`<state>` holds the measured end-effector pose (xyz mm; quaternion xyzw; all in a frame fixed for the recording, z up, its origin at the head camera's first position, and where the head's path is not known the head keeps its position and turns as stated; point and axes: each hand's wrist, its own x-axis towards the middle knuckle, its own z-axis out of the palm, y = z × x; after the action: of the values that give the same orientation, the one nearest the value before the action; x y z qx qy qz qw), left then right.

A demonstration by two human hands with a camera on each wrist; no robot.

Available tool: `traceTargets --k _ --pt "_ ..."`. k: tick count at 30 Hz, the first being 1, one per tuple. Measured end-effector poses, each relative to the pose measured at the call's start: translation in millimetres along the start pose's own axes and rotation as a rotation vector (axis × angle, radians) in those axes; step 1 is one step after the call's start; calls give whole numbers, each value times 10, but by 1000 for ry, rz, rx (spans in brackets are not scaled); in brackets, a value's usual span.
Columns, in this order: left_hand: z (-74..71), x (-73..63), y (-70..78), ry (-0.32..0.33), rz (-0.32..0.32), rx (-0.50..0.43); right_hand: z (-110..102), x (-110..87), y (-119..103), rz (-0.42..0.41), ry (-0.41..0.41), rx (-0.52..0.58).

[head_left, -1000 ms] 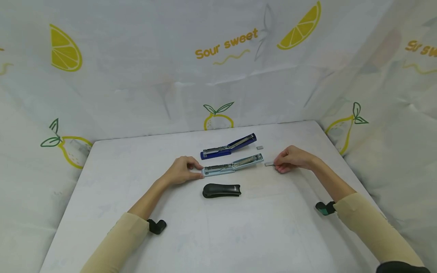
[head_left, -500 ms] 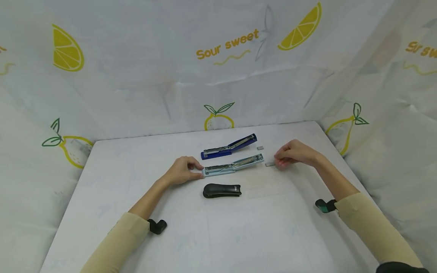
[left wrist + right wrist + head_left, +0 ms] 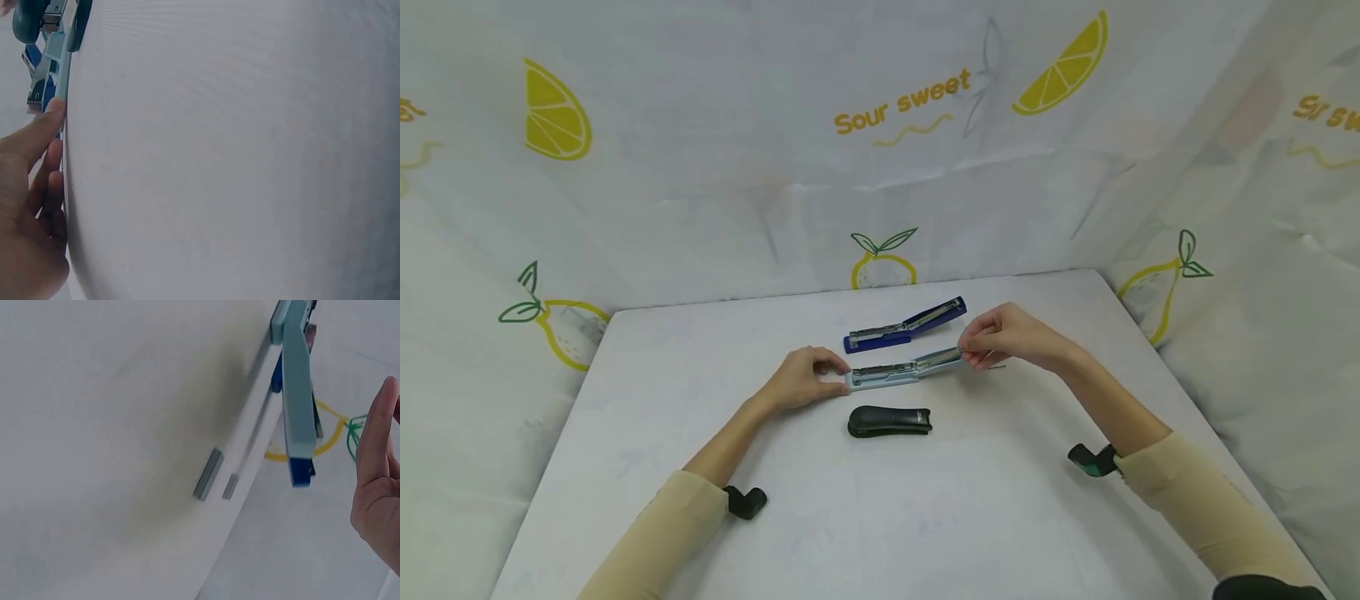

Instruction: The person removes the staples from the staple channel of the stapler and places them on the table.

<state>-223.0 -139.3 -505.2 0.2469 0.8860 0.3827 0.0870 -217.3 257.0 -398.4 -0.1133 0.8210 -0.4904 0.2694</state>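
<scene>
Our left grip (image 3: 802, 379) pinches 1 end of the opened, long, light-blue stapler (image 3: 883, 375) lying on the white counter (image 3: 850, 517), between navy (image 3: 880, 337) and black (image 3: 889, 422) staplers. Our right grip (image 3: 1011, 337) is by its raised end; whether holding anything, we cannot tell.

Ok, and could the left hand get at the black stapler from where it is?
Probably yes: the black stapler lies close by and nothing visible separates it from the left hand, though that hand would likely need to let go of the light blue stapler first.
</scene>
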Motion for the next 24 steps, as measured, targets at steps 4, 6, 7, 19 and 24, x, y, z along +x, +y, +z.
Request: traceTargets --k 4,6,7,19,24 --pt "-6 -45 -14 9 5 -16 231 38 -118 -43 -45 2" --pt "-7 -71 -26 9 7 -28 337 52 -170 -67 -66 3" --pt "-7 -86 -30 6 6 -33 386 61 -190 -80 -76 4" --pt "49 -341 58 -93 57 -62 929 260 -293 -130 -158 63" --pt "79 -415 120 -116 98 -46 1130 343 -274 -227 -165 1"
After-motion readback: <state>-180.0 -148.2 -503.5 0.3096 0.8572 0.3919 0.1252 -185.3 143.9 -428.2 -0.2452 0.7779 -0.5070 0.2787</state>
